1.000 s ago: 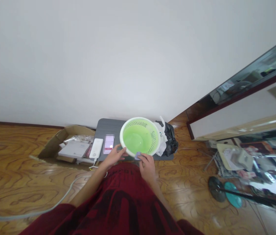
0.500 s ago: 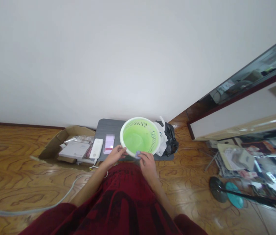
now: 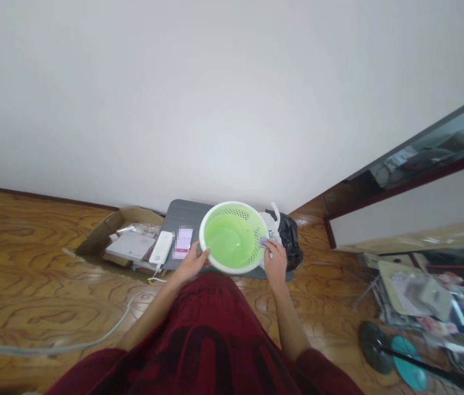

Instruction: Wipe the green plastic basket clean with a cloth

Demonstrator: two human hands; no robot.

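A light green plastic basket (image 3: 232, 269) with a white rim and latticed sides stands tilted slightly toward me over a small dark grey table (image 3: 188, 209). My left hand (image 3: 193, 262) pinches its rim at the near left, thumb on top. At the right side of the rim, my right hand (image 3: 275, 260) holds a small light purple cloth (image 3: 262, 242) against the basket. Most of that cloth is hidden by the fingers. Nothing shows inside the basket.
Left of the basket lie a phone (image 3: 183, 243) and a white power bank (image 3: 161, 248) with a cable. An open cardboard box (image 3: 104, 225) sits further left. White and black plastic bags (image 3: 289, 238) are at the right. A fan base (image 3: 375, 346) stands on the wooden floor.
My right hand has moved right and slightly up along the rim with the purple cloth, from the near edge to the right side. My left hand keeps its hold.
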